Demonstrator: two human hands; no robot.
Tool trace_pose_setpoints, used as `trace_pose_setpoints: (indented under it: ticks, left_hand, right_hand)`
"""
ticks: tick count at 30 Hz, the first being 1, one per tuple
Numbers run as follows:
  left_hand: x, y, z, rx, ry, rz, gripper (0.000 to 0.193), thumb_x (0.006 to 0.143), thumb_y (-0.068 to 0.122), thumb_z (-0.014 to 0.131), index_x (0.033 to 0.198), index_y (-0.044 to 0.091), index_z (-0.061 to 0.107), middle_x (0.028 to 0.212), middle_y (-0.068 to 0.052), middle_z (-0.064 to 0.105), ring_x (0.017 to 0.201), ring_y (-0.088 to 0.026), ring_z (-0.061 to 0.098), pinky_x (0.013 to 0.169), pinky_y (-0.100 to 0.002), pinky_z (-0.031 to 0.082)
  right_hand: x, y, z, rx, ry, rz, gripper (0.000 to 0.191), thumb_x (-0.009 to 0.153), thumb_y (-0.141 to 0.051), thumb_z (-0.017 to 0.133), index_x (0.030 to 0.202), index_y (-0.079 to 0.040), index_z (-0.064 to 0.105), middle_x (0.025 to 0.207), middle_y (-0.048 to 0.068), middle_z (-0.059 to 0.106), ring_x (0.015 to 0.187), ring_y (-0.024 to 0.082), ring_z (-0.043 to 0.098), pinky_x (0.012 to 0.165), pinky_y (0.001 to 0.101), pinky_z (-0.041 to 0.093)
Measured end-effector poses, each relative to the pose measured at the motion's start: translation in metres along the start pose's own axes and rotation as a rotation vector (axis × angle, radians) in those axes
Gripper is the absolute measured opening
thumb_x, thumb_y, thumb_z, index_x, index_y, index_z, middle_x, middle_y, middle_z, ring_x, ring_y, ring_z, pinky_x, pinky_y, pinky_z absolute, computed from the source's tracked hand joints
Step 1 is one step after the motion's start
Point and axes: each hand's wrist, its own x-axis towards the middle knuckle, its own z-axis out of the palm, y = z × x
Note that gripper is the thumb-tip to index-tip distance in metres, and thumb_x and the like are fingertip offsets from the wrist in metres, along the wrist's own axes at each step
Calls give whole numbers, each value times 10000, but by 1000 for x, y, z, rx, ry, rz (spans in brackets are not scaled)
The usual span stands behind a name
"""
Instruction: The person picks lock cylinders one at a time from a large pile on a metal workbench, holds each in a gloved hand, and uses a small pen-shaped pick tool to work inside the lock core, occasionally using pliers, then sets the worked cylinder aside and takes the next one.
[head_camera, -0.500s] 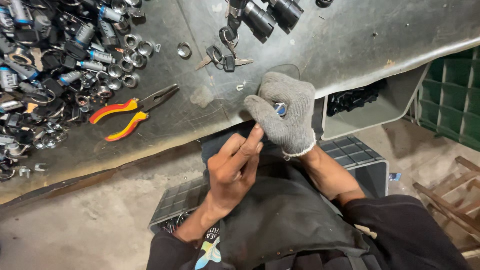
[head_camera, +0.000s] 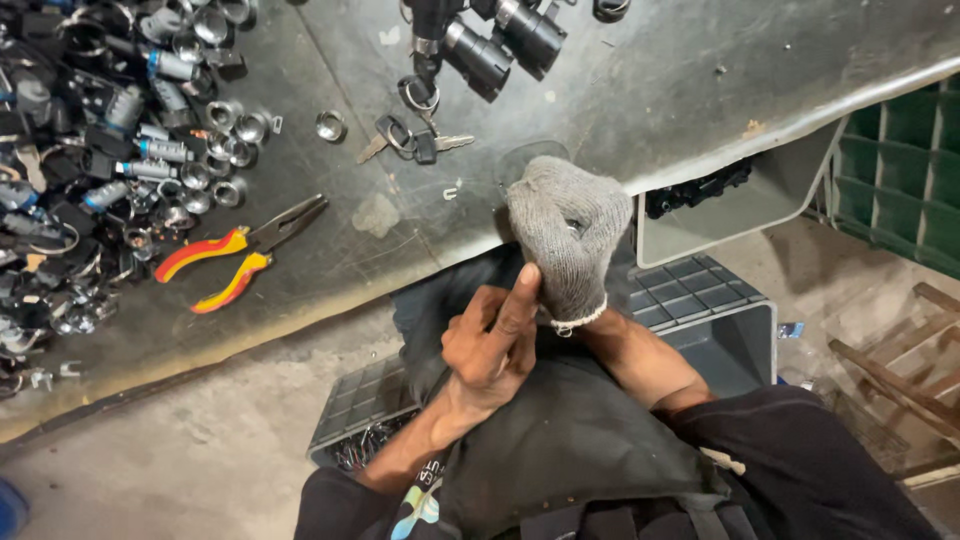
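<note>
The right hand (head_camera: 568, 232) wears a grey knit glove (head_camera: 560, 205) and is clenched into a fist at the desk's (head_camera: 700, 70) front edge; whether anything sits inside it cannot be told. The bare left hand (head_camera: 490, 345) lies just below it, fingers curled, thumb pressed against the glove's cuff — touching the glove, gripping nothing else visible. Both hands hover over the person's dark lap. Up the desk from the gloved fist lie keys on a ring (head_camera: 410, 140) and black lock cylinders (head_camera: 480, 50). Further left rest red-and-yellow pliers (head_camera: 235, 255), well apart from the hands, beside a heap of metal lock parts (head_camera: 110, 150). A grey plastic crate (head_camera: 700, 300) stands under the desk.
</note>
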Motion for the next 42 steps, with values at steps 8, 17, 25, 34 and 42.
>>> trace_pose_setpoints:
  ticks: [8, 17, 25, 34, 42]
  left_hand:
    - [-12, -3, 7, -35, 44, 16, 723, 780, -165, 712, 1440, 105, 595, 835, -50, 593, 636, -146, 570, 599, -276, 500]
    - [2, -14, -30, -148, 68, 20, 504, 884, -169, 698, 1333, 58, 671, 822, -60, 644, 661, -142, 584, 593, -252, 465]
    - [41, -8, -131, 625, -44, -26, 409, 987, 105, 754, 1390, 105, 685, 845, -65, 601, 711, -241, 568, 664, -373, 462]
    - [62, -14, -136, 761, -98, 155, 513, 1045, 276, 727, 1523, 176, 569, 1407, -89, 560, 1288, -295, 492, 1107, -506, 340]
    - [11, -32, -182, 1010, -212, -10, 576, 1073, 412, 741, 1535, 108, 579, 1398, -70, 555, 1274, -295, 480, 1108, -495, 315]
  right_hand:
    - [-11, -15, 9, 481, 150, 362, 284, 898, -46, 607, 651, 12, 478, 638, 66, 425, 527, 158, 373, 509, 295, 277]
    - [-6, -32, 20, 284, 81, 339, 244, 894, -3, 695, 692, -2, 559, 679, 24, 532, 611, 117, 469, 567, 266, 365]
    - [-25, -30, 20, 446, 27, 275, 200, 893, 50, 730, 815, -20, 560, 854, 58, 603, 779, 151, 554, 726, 281, 464]
    - [-51, -61, 1, 505, -75, 293, 203, 913, 18, 514, 1097, 6, 596, 1154, 84, 563, 972, 142, 598, 911, 284, 544]
    - [-51, -62, -13, 427, -119, 355, 272, 976, 81, 649, 1232, 39, 568, 1202, 121, 585, 1038, 162, 670, 928, 322, 608]
